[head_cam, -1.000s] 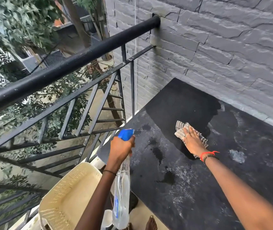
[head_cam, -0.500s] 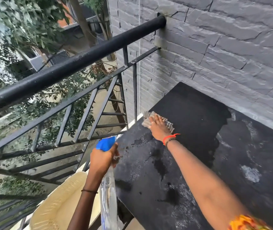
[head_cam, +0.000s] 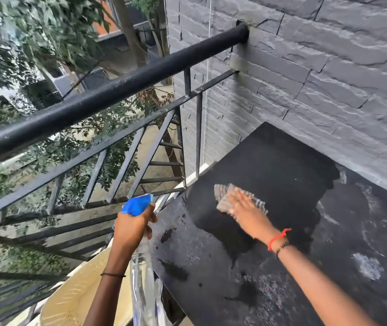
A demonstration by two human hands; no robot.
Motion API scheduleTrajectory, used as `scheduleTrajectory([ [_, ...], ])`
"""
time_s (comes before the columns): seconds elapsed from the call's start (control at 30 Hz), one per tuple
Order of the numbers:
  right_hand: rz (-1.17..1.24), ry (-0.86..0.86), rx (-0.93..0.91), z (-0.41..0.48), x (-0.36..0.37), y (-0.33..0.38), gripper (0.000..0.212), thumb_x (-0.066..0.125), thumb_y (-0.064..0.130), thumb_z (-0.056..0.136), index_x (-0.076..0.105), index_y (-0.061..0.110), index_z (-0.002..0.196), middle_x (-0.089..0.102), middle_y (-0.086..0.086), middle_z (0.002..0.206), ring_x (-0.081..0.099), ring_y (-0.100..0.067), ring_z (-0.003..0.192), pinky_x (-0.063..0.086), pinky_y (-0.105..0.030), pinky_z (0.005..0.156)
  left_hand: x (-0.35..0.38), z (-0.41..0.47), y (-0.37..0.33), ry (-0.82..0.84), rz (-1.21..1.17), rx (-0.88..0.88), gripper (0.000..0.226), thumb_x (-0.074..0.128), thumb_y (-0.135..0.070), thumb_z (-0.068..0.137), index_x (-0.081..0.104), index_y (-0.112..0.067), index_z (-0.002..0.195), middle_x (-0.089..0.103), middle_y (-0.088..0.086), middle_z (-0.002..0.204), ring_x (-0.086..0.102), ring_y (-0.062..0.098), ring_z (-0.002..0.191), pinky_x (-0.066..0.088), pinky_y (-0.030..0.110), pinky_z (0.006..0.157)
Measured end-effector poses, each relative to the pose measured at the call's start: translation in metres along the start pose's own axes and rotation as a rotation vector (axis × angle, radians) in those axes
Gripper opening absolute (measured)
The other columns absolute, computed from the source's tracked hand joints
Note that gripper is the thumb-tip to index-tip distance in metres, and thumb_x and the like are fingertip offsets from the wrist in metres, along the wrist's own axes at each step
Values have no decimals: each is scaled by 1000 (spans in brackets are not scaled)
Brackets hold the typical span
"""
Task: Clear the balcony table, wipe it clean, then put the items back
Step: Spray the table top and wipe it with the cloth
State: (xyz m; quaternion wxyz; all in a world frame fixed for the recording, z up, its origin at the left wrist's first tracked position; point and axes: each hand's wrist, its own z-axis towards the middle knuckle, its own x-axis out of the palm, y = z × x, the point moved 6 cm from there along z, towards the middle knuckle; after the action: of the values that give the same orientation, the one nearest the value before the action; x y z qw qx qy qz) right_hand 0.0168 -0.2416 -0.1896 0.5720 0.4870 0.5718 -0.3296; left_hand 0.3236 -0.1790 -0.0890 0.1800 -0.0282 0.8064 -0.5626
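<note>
Nearest the camera, the left hand [head_cam: 132,228] has its fingers [head_cam: 149,223] wrapped round the neck of a clear spray bottle [head_cam: 144,278] with a blue trigger head [head_cam: 137,204], held just off the near-left edge of the worktop [head_cam: 281,290], likely parked there so the surface stays free for wiping. A cream slatted chair [head_cam: 77,300] sits below that same edge. On the worktop, the right hand [head_cam: 250,214] presses flat, fingers spread, on a striped cloth [head_cam: 229,196] toward the far-left corner; the dark swath around it reads as wet and wiped, while pale dusty patches remain to the right. No items stand on the visible worktop, so nothing blocks the cloth. Beyond the worktop, a black railing [head_cam: 117,95] and a grey stone wall [head_cam: 329,78] hem in its far sides.
</note>
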Motion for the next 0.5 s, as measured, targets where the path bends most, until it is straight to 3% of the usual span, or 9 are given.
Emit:
scheduleTrajectory([
  [0.1, 28, 32, 124, 54, -15, -19, 54, 25, 18, 104, 2, 6, 152, -6, -16, 160, -9, -26, 149, -11, -30, 117, -7, 1, 2, -12, -2, 3, 18, 63, -20, 92, 59, -11, 77, 64, 6, 63, 45, 21, 34, 36, 27, 47],
  [0.23, 63, 100, 134, 112, -12, 14, 57, 27, 9, 101, 2, 7, 153, -10, -16, 160, -12, -29, 148, -7, -39, 122, -20, 0, 8, -57, 10, -6, 19, 62, -19, 92, 59, -9, 77, 65, 1, 58, 46, 19, 34, 39, 24, 45],
  [0.4, 9, 68, -135, 90, 5, 111, 69, 26, -11, 90, 6, 10, 153, -11, -14, 160, -13, -33, 147, -8, -49, 119, -32, -2, 9, -79, 7, -15, 16, 61, -18, 93, 60, -7, 80, 65, 0, 57, 46, 16, 33, 37, 19, 37],
  [0.5, -16, 46, -293, 32, 24, 165, 68, 10, -3, 84, 6, 5, 152, -10, -18, 158, -10, -33, 147, -21, -44, 111, -36, -3, 7, -87, 6, -12, 17, 61, -18, 93, 59, -7, 79, 65, -1, 55, 46, 17, 33, 37, 20, 41],
])
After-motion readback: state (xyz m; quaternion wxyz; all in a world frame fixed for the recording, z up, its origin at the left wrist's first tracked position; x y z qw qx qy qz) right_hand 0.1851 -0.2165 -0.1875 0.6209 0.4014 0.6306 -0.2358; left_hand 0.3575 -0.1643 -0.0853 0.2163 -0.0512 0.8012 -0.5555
